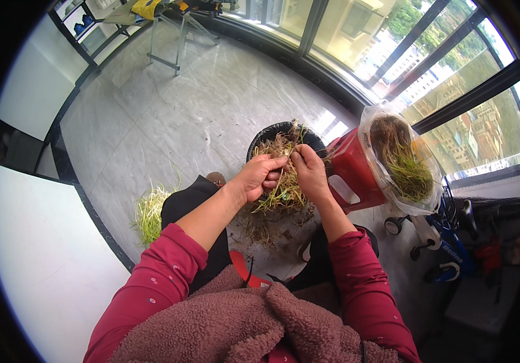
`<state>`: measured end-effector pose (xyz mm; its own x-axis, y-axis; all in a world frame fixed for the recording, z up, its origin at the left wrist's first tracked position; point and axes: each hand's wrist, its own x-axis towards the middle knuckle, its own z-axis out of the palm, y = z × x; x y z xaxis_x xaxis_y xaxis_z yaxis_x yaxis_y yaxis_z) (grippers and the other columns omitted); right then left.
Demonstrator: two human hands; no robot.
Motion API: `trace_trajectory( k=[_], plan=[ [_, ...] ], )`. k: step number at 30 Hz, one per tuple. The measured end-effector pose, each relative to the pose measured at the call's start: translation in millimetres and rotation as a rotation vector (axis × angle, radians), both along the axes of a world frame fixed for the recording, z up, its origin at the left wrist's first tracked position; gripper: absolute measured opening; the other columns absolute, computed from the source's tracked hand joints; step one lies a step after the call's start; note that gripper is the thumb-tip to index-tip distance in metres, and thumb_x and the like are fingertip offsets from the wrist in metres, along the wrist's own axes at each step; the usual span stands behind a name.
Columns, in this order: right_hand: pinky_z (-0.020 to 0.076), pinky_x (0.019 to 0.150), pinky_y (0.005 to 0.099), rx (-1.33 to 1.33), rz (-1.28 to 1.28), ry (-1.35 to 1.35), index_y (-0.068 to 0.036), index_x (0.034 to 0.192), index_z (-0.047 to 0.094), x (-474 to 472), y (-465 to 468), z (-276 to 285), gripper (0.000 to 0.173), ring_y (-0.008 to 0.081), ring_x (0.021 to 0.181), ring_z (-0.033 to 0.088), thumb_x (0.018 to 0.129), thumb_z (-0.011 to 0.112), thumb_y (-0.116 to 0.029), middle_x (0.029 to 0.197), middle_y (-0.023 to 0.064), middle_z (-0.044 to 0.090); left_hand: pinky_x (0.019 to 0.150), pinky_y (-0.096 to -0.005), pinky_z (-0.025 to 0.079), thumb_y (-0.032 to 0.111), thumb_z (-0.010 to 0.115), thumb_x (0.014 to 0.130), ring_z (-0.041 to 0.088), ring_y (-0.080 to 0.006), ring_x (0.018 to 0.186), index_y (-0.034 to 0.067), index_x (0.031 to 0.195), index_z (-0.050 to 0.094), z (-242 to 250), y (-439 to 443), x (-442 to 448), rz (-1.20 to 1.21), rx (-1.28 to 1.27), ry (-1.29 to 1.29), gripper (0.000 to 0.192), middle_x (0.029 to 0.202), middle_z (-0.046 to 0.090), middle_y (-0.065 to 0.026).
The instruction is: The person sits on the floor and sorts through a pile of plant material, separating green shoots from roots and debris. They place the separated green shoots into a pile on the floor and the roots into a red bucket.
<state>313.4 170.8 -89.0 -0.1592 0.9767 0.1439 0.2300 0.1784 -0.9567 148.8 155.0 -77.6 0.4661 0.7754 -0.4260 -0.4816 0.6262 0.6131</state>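
Observation:
My left hand and my right hand meet over a round bin with a black liner. Between their fingertips they pinch a thin plant stalk, its rooty end pointing away from me. Yellowed leaves and root scraps fill the bin, and more scraps litter the floor before it. To the right, a clear plastic bag holds a bunch of green plants with brown roots; the bag rests on a red plastic container or stool. Pale green stalks lie heaped on the floor at left.
A blue child's bicycle stands at lower right. Windows line the far right side. Metal table legs stand on the grey tiled floor at the back. A white cabinet borders the left.

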Motion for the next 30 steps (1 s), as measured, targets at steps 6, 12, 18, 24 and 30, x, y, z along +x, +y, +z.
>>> trace_trajectory(
  k=[6,12,18,24,30],
  plan=[
    [0.0372,0.058,0.0245,-0.116,0.072,0.188,-0.002,0.088,0.051,1,-1,0,0.01,0.0069,0.068,0.04,0.093,0.055,-0.008,0.073,-0.0019,0.043,0.041,-0.0155,0.028,0.023,0.058,0.095,0.035,-0.0004,0.05,0.008,0.09,0.057,0,0,0,0.023,-0.033,-0.031,0.015,0.071,0.051,0.0057],
    [0.0417,0.061,0.0301,0.213,-0.021,-0.164,0.0,0.09,0.052,0,-2,9,0.011,0.0193,0.066,0.05,0.088,0.06,-0.008,0.076,0.0094,0.051,0.041,-0.0155,0.027,0.025,0.063,0.092,0.037,0.0002,0.051,0.009,0.095,0.056,3,2,-1,0.02,0.055,0.042,0.017,0.076,0.056,0.0047],
    [0.0453,0.062,0.034,0.247,-0.022,-0.219,0.001,0.086,0.055,3,-1,15,0.01,0.028,0.07,0.057,0.08,0.061,-0.005,0.079,0.0149,0.055,0.045,-0.0153,0.034,0.019,0.065,0.09,0.045,0.0003,0.056,0.007,0.1,0.057,7,-3,10,0.174,0.182,0.239,0.017,0.08,0.059,0.0042],
    [0.0461,0.06,0.0339,0.266,-0.135,-0.274,0.001,0.078,0.057,5,3,18,0.006,0.0263,0.065,0.057,0.076,0.059,-0.005,0.074,0.0128,0.055,0.05,-0.0156,0.041,0.017,0.063,0.09,0.052,-0.0011,0.062,0.007,0.101,0.059,4,-2,15,0.164,0.317,0.374,0.015,0.08,0.059,0.0055],
    [0.0462,0.063,0.0327,0.257,-0.259,-0.365,0.0,0.078,0.059,21,15,15,0.008,0.0232,0.066,0.057,0.076,0.058,-0.008,0.074,0.0118,0.056,0.044,-0.0159,0.032,0.018,0.061,0.091,0.045,-0.0004,0.055,0.009,0.094,0.057,22,-6,10,0.085,0.133,0.331,0.011,0.075,0.056,0.0046]
  ],
)
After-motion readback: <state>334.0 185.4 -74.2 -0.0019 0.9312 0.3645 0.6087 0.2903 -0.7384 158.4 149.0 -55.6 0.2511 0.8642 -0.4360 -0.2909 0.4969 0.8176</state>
